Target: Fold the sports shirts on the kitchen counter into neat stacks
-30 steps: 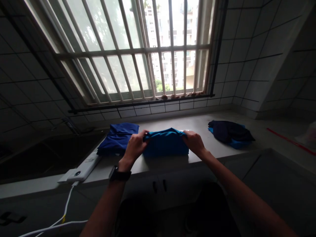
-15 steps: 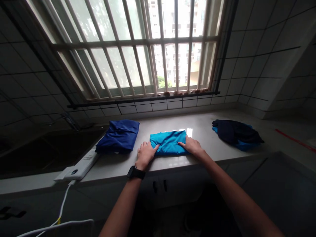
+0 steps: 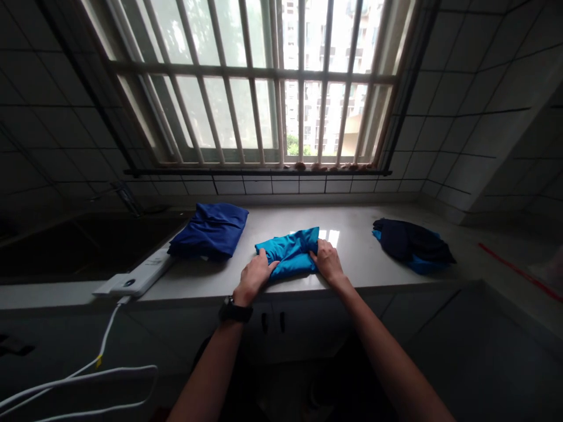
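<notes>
A bright turquoise folded cloth (image 3: 290, 252) lies near the front edge of the pale counter (image 3: 352, 258). My left hand (image 3: 254, 275), with a dark watch on its wrist, grips the cloth's left end, and my right hand (image 3: 326, 262) grips its right end. The cloth is bunched and tilted between the two hands, its right side raised a little.
A folded dark blue garment (image 3: 210, 231) lies to the left. A dark crumpled heap of clothes (image 3: 411, 245) sits to the right. A white device (image 3: 134, 280) with a white cable (image 3: 79, 381) rests beside the dark sink (image 3: 65, 252). A barred window rises behind.
The turquoise cloth went from held up, to pressed flat on the counter, to gathered and bunched between both hands. The hands have come closer together.
</notes>
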### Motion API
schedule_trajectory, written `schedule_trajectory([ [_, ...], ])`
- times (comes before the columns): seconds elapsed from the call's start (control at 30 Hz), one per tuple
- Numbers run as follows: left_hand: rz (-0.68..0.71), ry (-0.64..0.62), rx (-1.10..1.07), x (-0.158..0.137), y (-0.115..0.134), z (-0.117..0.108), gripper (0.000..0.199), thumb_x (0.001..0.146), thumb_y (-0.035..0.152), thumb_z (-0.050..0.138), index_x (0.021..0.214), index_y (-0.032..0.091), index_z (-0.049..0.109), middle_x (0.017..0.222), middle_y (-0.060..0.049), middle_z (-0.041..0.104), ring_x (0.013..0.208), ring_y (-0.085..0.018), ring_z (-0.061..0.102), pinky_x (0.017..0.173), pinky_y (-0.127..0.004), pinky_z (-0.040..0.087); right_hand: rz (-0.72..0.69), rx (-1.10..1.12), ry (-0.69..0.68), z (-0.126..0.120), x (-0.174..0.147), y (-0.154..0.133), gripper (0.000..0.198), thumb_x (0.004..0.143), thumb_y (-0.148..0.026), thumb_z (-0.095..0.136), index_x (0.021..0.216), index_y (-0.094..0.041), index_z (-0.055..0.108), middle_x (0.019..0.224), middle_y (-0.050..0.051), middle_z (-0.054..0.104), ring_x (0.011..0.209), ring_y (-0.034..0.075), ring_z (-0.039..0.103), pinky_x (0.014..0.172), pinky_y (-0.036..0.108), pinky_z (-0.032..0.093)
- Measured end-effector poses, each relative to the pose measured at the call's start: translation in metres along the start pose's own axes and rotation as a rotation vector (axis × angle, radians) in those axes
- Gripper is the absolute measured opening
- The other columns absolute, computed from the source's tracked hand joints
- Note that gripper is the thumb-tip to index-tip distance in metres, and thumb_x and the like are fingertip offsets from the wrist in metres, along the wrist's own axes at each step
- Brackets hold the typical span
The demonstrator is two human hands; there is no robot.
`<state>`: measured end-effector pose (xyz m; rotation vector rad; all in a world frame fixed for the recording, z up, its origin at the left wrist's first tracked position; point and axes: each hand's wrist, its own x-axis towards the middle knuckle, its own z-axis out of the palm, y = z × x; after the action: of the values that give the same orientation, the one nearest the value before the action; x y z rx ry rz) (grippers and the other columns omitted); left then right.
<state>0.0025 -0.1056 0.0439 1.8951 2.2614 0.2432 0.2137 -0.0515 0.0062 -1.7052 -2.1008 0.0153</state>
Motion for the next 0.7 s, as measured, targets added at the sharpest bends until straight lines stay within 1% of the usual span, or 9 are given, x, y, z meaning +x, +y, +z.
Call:
schedule_trajectory([
  [0.1, -0.057, 0.023, -0.017, -0.018, -0.004, 0.008, 0.048, 0.102, 0.050, 0.046, 0.129, 0.011, 0.052, 0.116, -0.024, 0.074, 0.113, -0.034, 0.072, 0.086, -0.037, 0.054, -0.059, 0.045, -0.011, -0.002, 0.000, 0.000, 0.030, 0.103, -0.026, 0.052, 0.128, -0.012, 0.060, 0.123, 0.017, 0.069, 0.114, 0.028, 0.063, 0.100, 0.036, 0.048],
  [0.23, -0.100, 0.165, -0.064, -0.034, 0.000, 0.020, 0.048, 0.101, 0.047, 0.045, 0.129, 0.009, 0.053, 0.112, -0.023, 0.075, 0.112, -0.034, 0.072, 0.090, -0.037, 0.054, -0.112, 0.097, -0.019, -0.002, -0.002, 0.001, 0.031, 0.102, -0.024, 0.051, 0.129, -0.013, 0.058, 0.119, 0.015, 0.070, 0.112, 0.027, 0.064, 0.099, 0.036, 0.049],
  [0.3, -0.136, 0.222, -0.128, -0.032, 0.006, 0.022, 0.050, 0.099, 0.046, 0.049, 0.131, 0.008, 0.053, 0.116, -0.024, 0.074, 0.114, -0.033, 0.072, 0.093, -0.037, 0.054, -0.124, 0.124, -0.017, -0.001, -0.002, 0.003, 0.029, 0.101, -0.024, 0.050, 0.128, -0.016, 0.058, 0.117, 0.014, 0.070, 0.111, 0.026, 0.065, 0.097, 0.036, 0.050],
  [0.43, -0.224, 0.275, -0.264, -0.021, 0.015, 0.016, 0.062, 0.095, 0.043, 0.058, 0.141, 0.004, 0.045, 0.127, -0.026, 0.069, 0.118, -0.032, 0.070, 0.095, -0.035, 0.053, -0.129, 0.143, -0.004, 0.001, -0.003, 0.005, 0.026, 0.100, -0.025, 0.048, 0.123, -0.017, 0.059, 0.115, 0.014, 0.070, 0.108, 0.026, 0.067, 0.094, 0.035, 0.051],
  [0.53, -0.223, 0.268, -0.319, -0.019, 0.012, 0.015, 0.069, 0.094, 0.038, 0.059, 0.149, 0.003, 0.037, 0.121, -0.025, 0.072, 0.115, -0.034, 0.071, 0.096, -0.039, 0.054, -0.140, 0.166, 0.005, 0.003, -0.004, 0.006, 0.028, 0.098, -0.024, 0.049, 0.123, -0.015, 0.058, 0.115, 0.015, 0.070, 0.109, 0.026, 0.067, 0.094, 0.034, 0.050],
  [0.6, -0.214, 0.273, -0.382, -0.025, 0.005, 0.017, 0.072, 0.093, 0.036, 0.062, 0.152, 0.006, 0.034, 0.115, -0.021, 0.075, 0.112, -0.035, 0.072, 0.096, -0.042, 0.054, -0.127, 0.194, -0.009, 0.004, -0.004, 0.007, 0.032, 0.095, -0.024, 0.051, 0.125, -0.015, 0.057, 0.115, 0.014, 0.072, 0.108, 0.026, 0.069, 0.093, 0.033, 0.050],
  [0.63, -0.200, 0.293, -0.430, -0.028, 0.000, 0.019, 0.071, 0.092, 0.035, 0.063, 0.152, 0.009, 0.035, 0.115, -0.019, 0.075, 0.112, -0.035, 0.072, 0.097, -0.042, 0.054, -0.122, 0.209, -0.026, 0.003, -0.002, 0.007, 0.033, 0.093, -0.024, 0.053, 0.125, -0.016, 0.057, 0.115, 0.014, 0.072, 0.107, 0.026, 0.069, 0.092, 0.033, 0.051],
  [0.7, -0.120, 0.364, -0.540, -0.037, -0.011, 0.021, 0.061, 0.090, 0.028, 0.064, 0.147, 0.018, 0.045, 0.122, -0.014, 0.073, 0.116, -0.031, 0.070, 0.101, -0.040, 0.054, -0.132, 0.242, -0.072, -0.003, 0.004, 0.002, 0.034, 0.088, -0.023, 0.057, 0.121, -0.018, 0.059, 0.111, 0.011, 0.074, 0.102, 0.025, 0.071, 0.089, 0.033, 0.052],
])
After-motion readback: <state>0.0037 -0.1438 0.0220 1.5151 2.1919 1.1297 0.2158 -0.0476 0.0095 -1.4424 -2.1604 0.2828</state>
